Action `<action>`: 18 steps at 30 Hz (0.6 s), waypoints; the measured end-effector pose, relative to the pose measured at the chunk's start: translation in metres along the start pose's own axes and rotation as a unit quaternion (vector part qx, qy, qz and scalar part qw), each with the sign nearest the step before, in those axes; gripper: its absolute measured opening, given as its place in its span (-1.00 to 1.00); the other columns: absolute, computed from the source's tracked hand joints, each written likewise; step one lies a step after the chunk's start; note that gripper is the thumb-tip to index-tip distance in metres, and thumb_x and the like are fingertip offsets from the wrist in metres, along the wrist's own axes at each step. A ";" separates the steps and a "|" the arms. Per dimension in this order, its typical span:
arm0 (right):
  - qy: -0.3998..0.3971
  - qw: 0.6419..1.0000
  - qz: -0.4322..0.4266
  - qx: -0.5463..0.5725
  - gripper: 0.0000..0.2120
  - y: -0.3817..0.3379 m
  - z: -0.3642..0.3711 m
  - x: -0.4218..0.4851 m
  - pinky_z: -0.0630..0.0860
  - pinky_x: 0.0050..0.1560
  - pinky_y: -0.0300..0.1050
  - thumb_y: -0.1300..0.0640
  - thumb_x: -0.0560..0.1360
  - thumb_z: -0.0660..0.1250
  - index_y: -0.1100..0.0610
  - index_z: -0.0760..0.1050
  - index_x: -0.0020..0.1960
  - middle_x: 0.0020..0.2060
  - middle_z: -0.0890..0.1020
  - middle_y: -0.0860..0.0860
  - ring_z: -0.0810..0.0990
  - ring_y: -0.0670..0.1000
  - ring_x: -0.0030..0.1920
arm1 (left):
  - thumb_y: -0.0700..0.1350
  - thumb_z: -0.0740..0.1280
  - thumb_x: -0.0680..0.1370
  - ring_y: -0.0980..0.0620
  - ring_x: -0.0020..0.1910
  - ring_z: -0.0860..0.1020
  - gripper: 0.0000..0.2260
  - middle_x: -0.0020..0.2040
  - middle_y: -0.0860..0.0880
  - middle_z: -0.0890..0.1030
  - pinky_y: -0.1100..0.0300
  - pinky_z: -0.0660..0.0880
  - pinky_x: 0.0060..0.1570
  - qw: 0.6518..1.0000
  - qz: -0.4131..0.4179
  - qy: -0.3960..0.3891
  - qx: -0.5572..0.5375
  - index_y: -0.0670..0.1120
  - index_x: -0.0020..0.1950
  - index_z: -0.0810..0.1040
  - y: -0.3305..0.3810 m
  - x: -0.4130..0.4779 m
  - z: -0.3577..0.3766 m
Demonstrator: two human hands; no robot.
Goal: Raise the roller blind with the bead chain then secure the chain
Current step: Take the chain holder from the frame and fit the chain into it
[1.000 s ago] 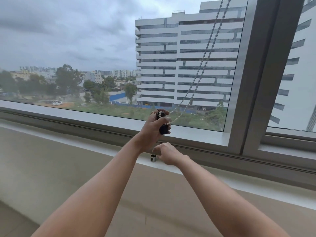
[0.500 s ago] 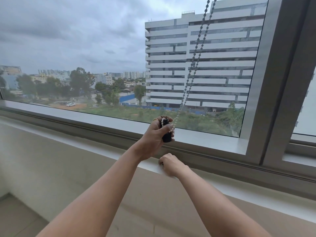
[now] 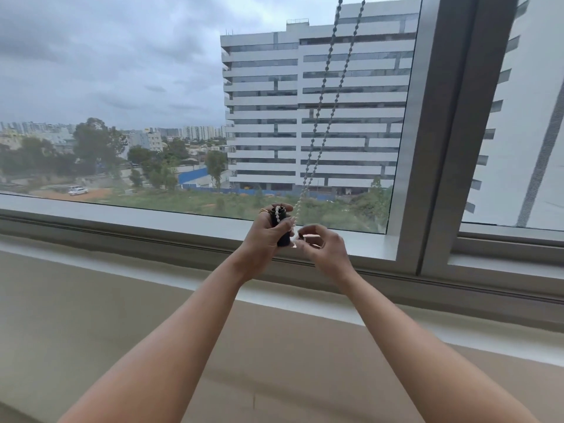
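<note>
Change: half a second ago the right hand [image 3: 325, 250] rested down on the sill [image 3: 189, 216]; it has since come up beside the left hand [image 3: 264, 239], fingertips meeting the chain just right of it.
Meaning: the window shows clear glass with no blind in view, so raising looks finished and the securing step is probably under way.
Left hand: clamped around a small dark cylinder [image 3: 282, 228], thumb across its front.
Right hand: fingers pinched together on the beads, palm curled loosely.
Bead chain [image 3: 328, 90]: two pale strands slanting down from the upper right to the hands; a short run of beads loops over the cylinder's top.
Chain end: just above and between the two hands, in front of the lower window frame.
</note>
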State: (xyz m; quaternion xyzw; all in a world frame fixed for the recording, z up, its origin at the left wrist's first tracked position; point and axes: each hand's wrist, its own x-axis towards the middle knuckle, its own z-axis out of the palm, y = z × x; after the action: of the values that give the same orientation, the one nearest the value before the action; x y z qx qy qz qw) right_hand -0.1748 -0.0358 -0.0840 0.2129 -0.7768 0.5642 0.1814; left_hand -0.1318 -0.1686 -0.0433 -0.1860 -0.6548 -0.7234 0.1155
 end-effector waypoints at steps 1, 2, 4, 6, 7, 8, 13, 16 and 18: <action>0.023 0.999 -0.002 0.030 -0.85 -0.006 -0.009 -0.002 0.56 -0.11 -0.27 0.22 0.41 0.42 0.19 0.56 -0.03 -0.16 0.64 0.02 0.63 -0.04 -0.14 | -0.31 0.18 0.56 0.13 -0.36 0.44 -0.83 -0.30 -0.04 0.41 0.30 0.47 -0.40 1.000 -0.001 -0.003 0.000 -0.04 -0.07 0.42 -0.001 0.000 0.004; 0.043 0.997 -0.007 0.060 -0.86 -0.014 -0.019 -0.003 0.56 -0.09 -0.26 0.22 0.41 0.42 0.18 0.56 -0.04 -0.17 0.64 0.00 0.64 -0.05 -0.14 | -0.31 0.18 0.56 0.11 -0.34 0.44 -0.83 -0.29 -0.04 0.41 0.31 0.48 -0.41 1.000 -0.003 -0.006 0.001 -0.04 -0.07 0.42 -0.001 0.000 0.007; 0.075 0.990 -0.026 0.113 -0.88 -0.027 -0.036 -0.007 0.56 -0.04 -0.26 0.25 0.40 0.42 0.12 0.57 -0.07 -0.19 0.65 -0.05 0.63 -0.12 -0.15 | -0.30 0.18 0.57 0.08 -0.31 0.43 -0.83 -0.29 -0.05 0.41 0.30 0.48 -0.39 1.000 -0.008 -0.015 0.006 -0.03 -0.07 0.42 -0.002 -0.001 0.015; 0.087 0.982 -0.052 0.162 -0.85 -0.040 -0.051 -0.012 0.56 -0.05 -0.29 0.30 0.40 0.41 0.09 0.57 -0.11 -0.24 0.66 -0.10 0.63 -0.17 -0.18 | -0.29 0.18 0.57 0.09 -0.30 0.43 -0.83 -0.29 -0.04 0.41 0.31 0.47 -0.36 1.000 -0.016 -0.025 0.009 -0.02 -0.07 0.41 -0.002 -0.003 0.025; 0.087 0.977 -0.064 0.181 -0.83 -0.046 -0.057 -0.013 0.56 -0.06 -0.31 0.33 0.39 0.41 0.09 0.57 -0.12 -0.27 0.67 -0.14 0.63 -0.18 -0.19 | -0.30 0.18 0.57 0.09 -0.30 0.43 -0.83 -0.30 -0.04 0.41 0.32 0.46 -0.36 0.999 -0.020 -0.030 0.010 -0.02 -0.08 0.41 -0.002 -0.005 0.029; 0.084 0.974 -0.076 0.195 -0.81 -0.051 -0.062 -0.015 0.56 -0.07 -0.32 0.36 0.38 0.40 0.10 0.57 -0.12 -0.30 0.68 -0.15 0.64 -0.18 -0.20 | -0.30 0.18 0.57 0.09 -0.30 0.42 -0.83 -0.30 -0.03 0.41 0.32 0.45 -0.36 0.999 -0.022 -0.034 0.011 -0.02 -0.08 0.40 -0.002 -0.006 0.034; 0.027 0.974 -0.102 0.202 -0.80 -0.069 -0.075 -0.021 0.58 -0.04 -0.28 0.43 0.37 0.37 0.17 0.57 -0.12 -0.30 0.70 -0.11 0.65 -0.15 -0.23 | -0.32 0.18 0.56 0.09 -0.30 0.41 -0.82 -0.29 -0.02 0.40 0.26 0.42 -0.30 0.997 -0.024 -0.067 0.014 -0.03 -0.09 0.39 0.002 -0.014 0.054; -0.010 0.978 -0.096 0.185 -0.80 -0.074 -0.079 -0.024 0.58 -0.08 -0.28 0.46 0.37 0.35 0.27 0.57 -0.05 -0.31 0.70 -0.09 0.65 -0.13 -0.25 | -0.30 0.19 0.56 0.11 -0.31 0.40 -0.82 -0.31 0.00 0.40 0.29 0.41 -0.30 0.995 -0.023 -0.095 0.023 -0.04 -0.14 0.38 0.005 -0.017 0.058; -0.026 0.982 -0.094 0.163 -0.76 -0.079 -0.081 -0.025 0.57 -0.11 -0.31 0.46 0.37 0.35 0.30 0.56 0.02 -0.34 0.70 -0.11 0.64 -0.15 -0.27 | -0.30 0.19 0.56 0.12 -0.31 0.39 -0.81 -0.32 -0.01 0.38 0.33 0.41 -0.33 0.994 -0.027 -0.101 0.038 -0.05 -0.20 0.37 0.007 -0.019 0.059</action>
State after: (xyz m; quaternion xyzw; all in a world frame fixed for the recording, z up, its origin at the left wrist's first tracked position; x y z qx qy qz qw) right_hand -0.1078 0.0227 -0.0103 0.3259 -0.6555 0.6580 0.1766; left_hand -0.1047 -0.1126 -0.0410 -0.2357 -0.6948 -0.6785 0.0368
